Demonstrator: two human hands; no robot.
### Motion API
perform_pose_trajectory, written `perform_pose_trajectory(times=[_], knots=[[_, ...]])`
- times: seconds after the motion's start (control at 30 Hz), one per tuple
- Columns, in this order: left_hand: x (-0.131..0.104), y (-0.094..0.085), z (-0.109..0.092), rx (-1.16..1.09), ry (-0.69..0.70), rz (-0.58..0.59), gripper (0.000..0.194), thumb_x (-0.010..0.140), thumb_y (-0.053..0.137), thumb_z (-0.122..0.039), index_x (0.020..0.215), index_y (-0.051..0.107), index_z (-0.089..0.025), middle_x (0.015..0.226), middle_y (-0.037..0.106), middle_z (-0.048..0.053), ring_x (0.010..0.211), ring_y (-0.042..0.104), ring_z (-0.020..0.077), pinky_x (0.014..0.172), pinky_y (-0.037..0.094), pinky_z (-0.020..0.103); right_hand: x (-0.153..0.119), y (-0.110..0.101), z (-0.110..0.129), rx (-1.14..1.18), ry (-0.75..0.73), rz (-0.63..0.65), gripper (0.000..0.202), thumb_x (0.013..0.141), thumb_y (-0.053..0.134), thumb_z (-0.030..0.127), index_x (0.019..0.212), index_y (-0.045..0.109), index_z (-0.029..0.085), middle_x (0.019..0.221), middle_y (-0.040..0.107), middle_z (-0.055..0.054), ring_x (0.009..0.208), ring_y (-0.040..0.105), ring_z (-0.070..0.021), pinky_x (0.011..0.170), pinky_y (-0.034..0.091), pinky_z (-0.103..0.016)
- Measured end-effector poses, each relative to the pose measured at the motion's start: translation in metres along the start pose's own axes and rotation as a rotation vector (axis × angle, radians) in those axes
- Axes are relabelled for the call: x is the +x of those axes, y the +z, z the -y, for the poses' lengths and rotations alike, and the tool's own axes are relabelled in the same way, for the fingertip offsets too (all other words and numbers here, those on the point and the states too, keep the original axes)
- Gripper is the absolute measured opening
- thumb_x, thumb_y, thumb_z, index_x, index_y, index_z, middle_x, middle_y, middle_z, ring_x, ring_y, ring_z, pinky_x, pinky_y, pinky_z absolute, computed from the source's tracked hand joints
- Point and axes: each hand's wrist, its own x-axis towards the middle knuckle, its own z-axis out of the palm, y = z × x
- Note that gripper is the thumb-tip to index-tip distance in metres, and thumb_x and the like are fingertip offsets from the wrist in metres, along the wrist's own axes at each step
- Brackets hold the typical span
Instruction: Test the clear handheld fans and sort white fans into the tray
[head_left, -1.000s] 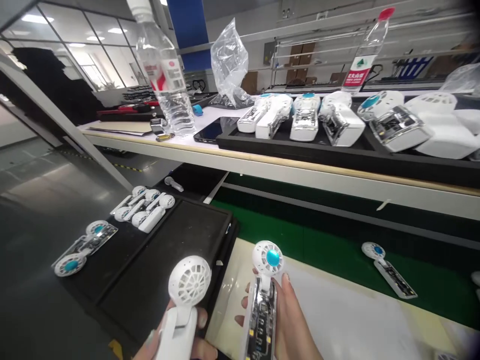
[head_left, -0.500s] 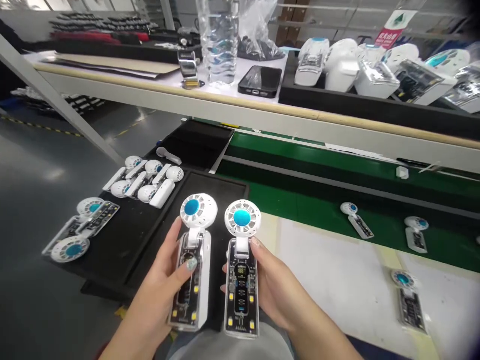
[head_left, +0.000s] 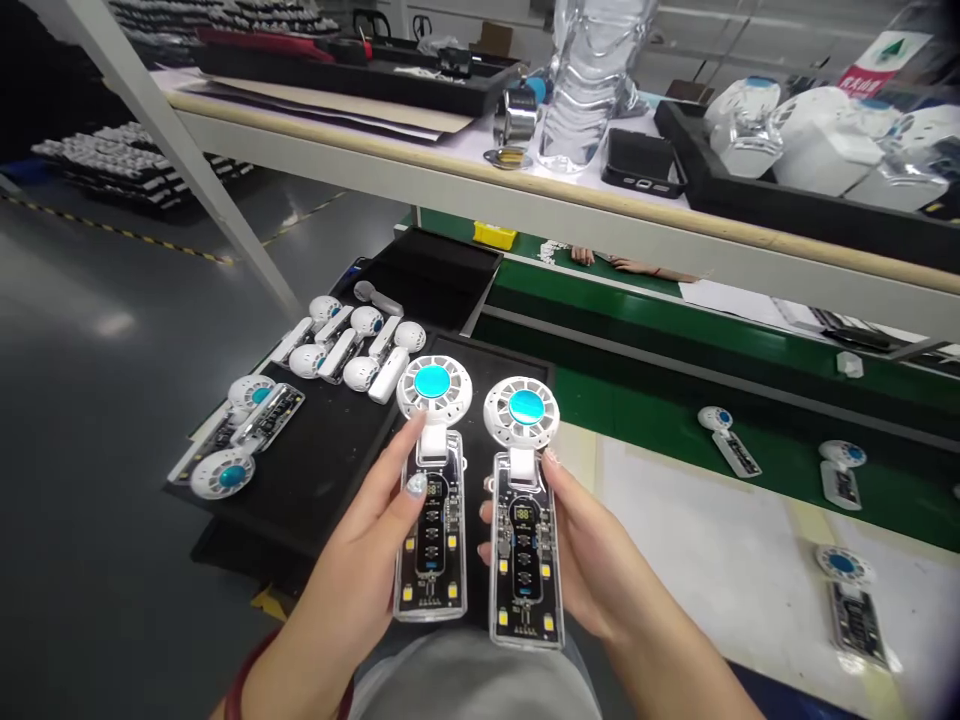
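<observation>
My left hand (head_left: pixel 379 535) is closed around a handheld fan (head_left: pixel 446 520) with a white round head, a blue centre and a clear body over a black circuit board. The thumb lies across the front of its body. A second handheld fan (head_left: pixel 526 560) of the same kind is gripped by my right hand (head_left: pixel 589 550), its fingers behind the body and the thumb at the neck. Both fans stand side by side, a small gap apart, fronts toward me. Their small displays show digits.
At left, a black tray (head_left: pixel 300 480) holds several more fans (head_left: pixel 364 322). Other fans lie on the green belt (head_left: pixel 622 400) and the white work surface (head_left: pixel 660 530). Above runs a shelf (head_left: pixel 360 165) with a bottle (head_left: pixel 592 90), a phone (head_left: pixel 643 162) and a black tray of fans. A co-worker's hands (head_left: pixel 630 266) show beyond it.
My view has shifted, so the scene sits further right. The left fan has turned from an angle to face me squarely. Both hands keep their hold.
</observation>
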Motion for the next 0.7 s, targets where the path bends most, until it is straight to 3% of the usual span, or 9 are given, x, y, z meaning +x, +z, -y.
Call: perform_pose_trajectory(times=[0.17, 0.3, 0.37, 0.5, 0.63, 0.7], knots=[[-0.005, -0.015, -0.011, -0.054, -0.026, 0.037, 0.034, 0.081, 0.052, -0.030, 0.113, 0.053, -0.042, 0.122, 0.056, -0.009, 0.100, 0.058, 0.0138, 0.069, 0.050, 0.014, 0.002, 0.021, -0.012, 0.029, -0.043, -0.004, 0.037, 0.080, 0.048, 0.050, 0.098, 0.061, 0.020, 0.070, 0.064, -0.004, 0.064, 0.059, -0.0157, 0.064, 0.050, -0.032], [-0.011, -0.020, -0.022, -0.125, -0.065, 0.032, 0.035, 0.082, 0.050, -0.026, 0.114, 0.053, -0.040, 0.099, 0.068, -0.005, 0.077, 0.065, 0.0121, 0.063, 0.052, 0.018, 0.003, 0.035, -0.019, 0.070, -0.082, 0.007, 0.034, 0.082, 0.047, 0.048, 0.100, 0.059, 0.021, 0.070, 0.064, -0.002, 0.063, 0.059, -0.0152, 0.064, 0.049, -0.032], [-0.012, -0.024, -0.026, -0.142, -0.079, 0.040, 0.036, 0.082, 0.048, -0.025, 0.116, 0.051, -0.039, 0.094, 0.069, -0.004, 0.075, 0.065, 0.0128, 0.062, 0.053, 0.019, 0.005, 0.041, -0.022, 0.064, -0.104, 0.013, 0.034, 0.082, 0.047, 0.048, 0.099, 0.059, 0.021, 0.069, 0.064, -0.002, 0.063, 0.059, -0.0151, 0.064, 0.049, -0.031], [-0.001, -0.043, -0.025, -0.095, -0.080, 0.107, 0.040, 0.081, 0.051, -0.029, 0.119, 0.048, -0.038, 0.104, 0.067, -0.003, 0.085, 0.064, 0.0157, 0.066, 0.053, 0.021, 0.009, 0.051, -0.026, 0.042, -0.129, 0.022, 0.036, 0.083, 0.045, 0.048, 0.100, 0.059, 0.019, 0.068, 0.065, -0.003, 0.061, 0.059, -0.0155, 0.060, 0.048, -0.030], [0.030, -0.074, -0.002, 0.152, -0.013, 0.191, 0.051, 0.074, 0.060, -0.033, 0.122, 0.045, -0.038, 0.133, 0.046, -0.003, 0.117, 0.046, 0.0223, 0.092, 0.043, 0.027, 0.012, 0.060, -0.029, 0.042, -0.137, -0.009, 0.038, 0.085, 0.042, 0.047, 0.104, 0.057, 0.018, 0.069, 0.065, -0.004, 0.060, 0.059, -0.0151, 0.060, 0.048, -0.030], [0.044, -0.089, 0.013, 0.229, -0.018, 0.184, 0.053, 0.074, 0.059, -0.033, 0.124, 0.043, -0.038, 0.138, 0.040, -0.003, 0.123, 0.040, 0.0247, 0.101, 0.034, 0.035, 0.013, 0.062, -0.030, 0.033, -0.147, -0.027, 0.038, 0.085, 0.041, 0.047, 0.105, 0.056, 0.018, 0.073, 0.065, -0.003, 0.061, 0.058, -0.0148, 0.063, 0.048, -0.031]])
